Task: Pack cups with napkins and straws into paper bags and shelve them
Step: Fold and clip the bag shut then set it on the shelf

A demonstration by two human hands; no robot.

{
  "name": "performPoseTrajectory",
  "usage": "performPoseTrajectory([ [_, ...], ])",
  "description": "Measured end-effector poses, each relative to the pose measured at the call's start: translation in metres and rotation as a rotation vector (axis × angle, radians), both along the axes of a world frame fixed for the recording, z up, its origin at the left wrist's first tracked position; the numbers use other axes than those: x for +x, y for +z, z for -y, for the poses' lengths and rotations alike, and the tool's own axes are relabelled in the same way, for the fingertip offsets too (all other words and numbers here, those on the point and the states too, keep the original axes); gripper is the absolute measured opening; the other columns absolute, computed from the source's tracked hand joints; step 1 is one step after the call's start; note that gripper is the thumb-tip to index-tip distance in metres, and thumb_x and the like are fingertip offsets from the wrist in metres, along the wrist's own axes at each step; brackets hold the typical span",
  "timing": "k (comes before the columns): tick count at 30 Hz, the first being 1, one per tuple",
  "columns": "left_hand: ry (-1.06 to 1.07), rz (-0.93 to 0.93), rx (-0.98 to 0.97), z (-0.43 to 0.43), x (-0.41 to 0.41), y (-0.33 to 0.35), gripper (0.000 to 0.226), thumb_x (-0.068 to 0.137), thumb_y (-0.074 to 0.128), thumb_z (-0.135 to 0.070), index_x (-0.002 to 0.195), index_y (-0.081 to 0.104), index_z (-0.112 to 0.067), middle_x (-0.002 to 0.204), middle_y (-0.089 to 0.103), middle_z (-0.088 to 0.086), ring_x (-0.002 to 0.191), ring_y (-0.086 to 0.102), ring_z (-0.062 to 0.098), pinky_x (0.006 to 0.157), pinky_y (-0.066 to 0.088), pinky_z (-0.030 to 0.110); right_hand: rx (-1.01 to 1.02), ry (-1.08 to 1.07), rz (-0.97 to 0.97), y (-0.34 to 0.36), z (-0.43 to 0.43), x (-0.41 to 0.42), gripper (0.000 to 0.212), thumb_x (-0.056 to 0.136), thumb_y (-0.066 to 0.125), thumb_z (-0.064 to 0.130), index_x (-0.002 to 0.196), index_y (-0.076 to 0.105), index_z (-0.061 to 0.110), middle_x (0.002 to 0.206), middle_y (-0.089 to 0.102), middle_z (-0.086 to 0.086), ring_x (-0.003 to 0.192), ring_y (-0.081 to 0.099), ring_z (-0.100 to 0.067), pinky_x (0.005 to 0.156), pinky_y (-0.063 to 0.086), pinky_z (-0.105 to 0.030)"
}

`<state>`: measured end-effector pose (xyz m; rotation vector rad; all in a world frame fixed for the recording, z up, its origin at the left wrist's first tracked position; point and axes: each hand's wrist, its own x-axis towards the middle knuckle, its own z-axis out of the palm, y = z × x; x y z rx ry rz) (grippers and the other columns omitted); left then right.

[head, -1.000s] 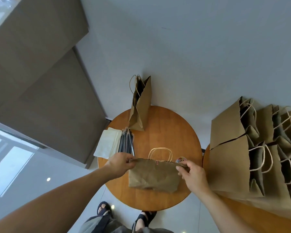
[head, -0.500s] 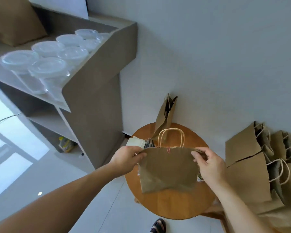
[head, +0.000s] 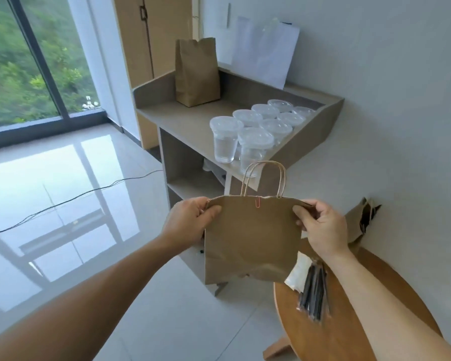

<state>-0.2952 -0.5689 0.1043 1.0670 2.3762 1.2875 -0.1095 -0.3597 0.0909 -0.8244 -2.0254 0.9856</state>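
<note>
1. Holding the paper bag (head: 250, 235) aloft: left grip (head: 186, 221) and right grip (head: 320, 227) each pinch a top corner; red clip (head: 257, 202) at the rim.
2. Bag looks flat, so we judge packing is just starting. Next: spread the mouth, load a cup.
3. Straws (head: 314, 293) and napkins (head: 297, 272) lie on the counter (head: 349, 321) under our right arm.
4. Lidded cups (head: 255, 136) stand on the shelf (head: 182, 118) ahead.
5. No readable writing anywhere.

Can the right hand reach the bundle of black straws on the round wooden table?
Probably not yet: the right hand pinches a top corner of the brown paper bag. The black straws lie uncovered beneath its forearm, so letting go should suffice.
</note>
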Motion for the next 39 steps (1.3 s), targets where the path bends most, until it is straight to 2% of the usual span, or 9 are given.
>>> performPoseTrajectory([
  [5,0.199,-0.041,0.124,0.037,-0.058,0.038,0.018,0.096,0.061,-0.034,0.101,0.075,-0.024,0.089,0.074,-0.006,0.088,0.068,0.016,0.08,0.054,0.032,-0.035,0.143,-0.045,0.038,0.02,-0.083,0.01,0.091,0.07,0.023,0.088,0.069,0.032,0.06,0.067,0.007,0.058,0.063,-0.006,0.066,0.054,-0.028],
  [10,0.337,-0.123,0.229,0.044,-0.113,0.081,0.017,0.096,0.062,-0.03,0.086,0.072,-0.02,0.078,0.071,-0.004,0.072,0.064,0.005,0.065,0.048,0.017,-0.047,0.276,-0.067,0.085,0.018,-0.157,0.008,0.093,0.067,0.018,0.086,0.069,0.021,0.058,0.066,-0.003,0.048,0.057,-0.005,0.057,0.052,-0.025],
  [16,0.465,-0.203,0.315,0.031,-0.179,0.121,0.024,0.095,0.064,-0.031,0.094,0.073,-0.01,0.09,0.074,0.01,0.089,0.066,0.03,0.08,0.051,0.041,0.034,0.453,-0.101,0.144,-0.011,-0.251,0.013,0.095,0.064,0.014,0.084,0.067,0.02,0.055,0.065,0.001,0.045,0.057,-0.005,0.049,0.047,-0.016],
  [21,0.513,-0.253,0.406,0.008,-0.242,0.15,0.011,0.095,0.065,-0.028,0.09,0.072,-0.022,0.091,0.074,0.01,0.082,0.066,0.021,0.083,0.053,0.043,0.131,0.565,-0.097,0.182,-0.044,-0.333,0.011,0.096,0.063,0.017,0.088,0.069,0.021,0.059,0.068,0.004,0.056,0.066,-0.016,0.055,0.053,-0.022],
  [24,0.527,-0.31,0.391,-0.007,-0.282,0.164,0.018,0.096,0.063,-0.028,0.086,0.07,-0.014,0.082,0.07,0.011,0.069,0.057,0.012,0.071,0.05,0.027,0.103,0.568,-0.105,0.198,-0.061,-0.381,0.01,0.097,0.062,0.016,0.088,0.067,0.018,0.057,0.067,0.007,0.056,0.066,-0.016,0.056,0.056,-0.025],
  [26,0.542,-0.354,0.342,-0.018,-0.308,0.173,0.029,0.096,0.063,-0.029,0.081,0.067,-0.004,0.073,0.061,0.01,0.062,0.049,0.013,0.057,0.038,0.017,0.048,0.556,-0.115,0.206,-0.07,-0.413,0.011,0.097,0.061,0.015,0.087,0.065,0.018,0.055,0.066,0.005,0.053,0.063,-0.013,0.058,0.057,-0.028],
  [30,0.509,-0.374,0.371,-0.039,-0.369,0.183,0.027,0.095,0.064,-0.03,0.085,0.071,-0.006,0.075,0.067,0.008,0.072,0.058,0.02,0.067,0.044,0.031,-0.042,0.511,-0.138,0.218,-0.086,-0.48,0.014,0.098,0.058,0.013,0.086,0.063,0.017,0.063,0.066,-0.002,0.056,0.062,-0.014,0.067,0.058,-0.033],
  [35,0.462,-0.379,0.382,-0.063,-0.444,0.184,0.023,0.095,0.064,-0.031,0.072,0.064,-0.028,0.064,0.059,-0.013,0.061,0.055,0.004,0.059,0.04,0.019,-0.064,0.409,-0.174,0.22,-0.103,-0.562,0.02,0.1,0.055,0.013,0.082,0.061,0.021,0.064,0.065,-0.003,0.062,0.063,-0.02,0.081,0.059,-0.046],
  [39,0.423,-0.355,0.381,-0.078,-0.502,0.185,0.031,0.094,0.064,-0.032,0.073,0.067,-0.009,0.06,0.058,0.001,0.06,0.053,0.014,0.058,0.04,0.028,-0.044,0.326,-0.161,0.223,-0.116,-0.62,0.021,0.101,0.051,0.014,0.082,0.059,0.02,0.066,0.065,-0.004,0.064,0.064,-0.021,0.082,0.058,-0.05],
])
